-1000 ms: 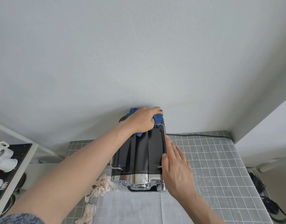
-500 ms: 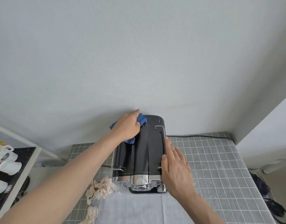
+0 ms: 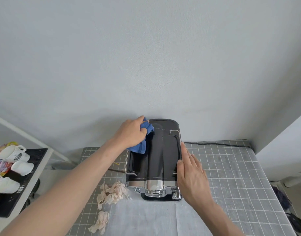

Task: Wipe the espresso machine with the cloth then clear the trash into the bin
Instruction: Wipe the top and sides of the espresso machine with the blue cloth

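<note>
We stand at a table [image 3: 231,167] covered in a grey grid-patterned cloth, pushed against a pale wall [image 3: 146,57], with a paler sheet [image 3: 143,217] laid along its near edge. The black espresso machine [image 3: 156,154] sits at the far middle, its back nearly at the wall. Our left hand [image 3: 131,133] grips the blue cloth [image 3: 143,138] on the machine's far left corner; our right hand [image 3: 192,174] lies flat, fingers straight, against its right side. Crumpled tissue trash [image 3: 112,193] lies just left of the machine's front, a smaller wad [image 3: 100,222] nearer us. White cups [image 3: 15,154] rest on a dark mat on a shelf at the left, partly cut off. A black cable [image 3: 217,144] runs along the far edge; the table's right half lies open.
</note>
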{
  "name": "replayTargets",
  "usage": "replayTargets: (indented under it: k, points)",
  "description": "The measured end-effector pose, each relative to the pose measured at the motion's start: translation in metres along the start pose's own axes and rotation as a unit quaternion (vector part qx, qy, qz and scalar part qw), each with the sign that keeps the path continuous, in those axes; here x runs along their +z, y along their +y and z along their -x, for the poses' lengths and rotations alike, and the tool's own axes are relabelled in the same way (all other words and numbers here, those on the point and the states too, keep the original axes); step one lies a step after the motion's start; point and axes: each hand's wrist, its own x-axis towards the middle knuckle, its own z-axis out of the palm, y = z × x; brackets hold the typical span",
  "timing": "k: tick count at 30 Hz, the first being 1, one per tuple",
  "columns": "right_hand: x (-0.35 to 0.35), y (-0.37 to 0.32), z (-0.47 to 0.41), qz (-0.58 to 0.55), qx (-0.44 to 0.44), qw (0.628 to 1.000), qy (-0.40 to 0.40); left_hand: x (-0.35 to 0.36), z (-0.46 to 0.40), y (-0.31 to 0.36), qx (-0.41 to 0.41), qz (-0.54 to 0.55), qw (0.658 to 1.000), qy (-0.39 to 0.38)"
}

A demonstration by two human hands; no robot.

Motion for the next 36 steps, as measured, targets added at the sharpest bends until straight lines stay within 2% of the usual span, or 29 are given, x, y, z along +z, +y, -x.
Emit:
replayTargets:
  k: [3,7,10,13,16,20,25,29,36]
  points:
    - [0.003,0.004,-0.003,0.015,-0.009,1.000,-0.004,0.006,0.003,-0.003,0.022,-0.039,0.999,-0.003]
    - [0.004,0.006,-0.004,0.005,-0.011,1.000,0.001,0.011,0.001,0.018,0.072,0.078,0.994,0.016]
    - [0.005,0.006,-0.004,0.002,-0.016,1.000,0.003,0.024,-0.002,0.037,0.111,0.122,0.986,-0.025]
    - [0.003,0.003,-0.003,0.014,-0.012,1.000,0.007,0.027,-0.001,0.048,0.123,0.103,0.986,-0.036]
    - [0.000,-0.001,-0.001,0.003,-0.004,1.000,0.015,0.023,0.007,0.036,0.118,0.073,0.990,0.004]
    - [0.001,-0.001,-0.002,-0.009,0.006,1.000,0.006,0.022,0.025,0.010,0.072,0.012,0.995,0.062]
    - [-0.001,-0.003,-0.001,0.000,0.006,1.000,0.008,0.024,0.045,0.018,0.060,0.026,0.998,0.006]
    - [0.003,0.003,-0.004,0.039,-0.011,0.999,0.002,0.020,0.079,0.006,0.071,-0.012,0.997,-0.015]
    - [0.002,0.004,-0.004,0.067,-0.016,0.998,0.003,0.019,0.142,0.002,0.130,-0.047,0.990,-0.023]
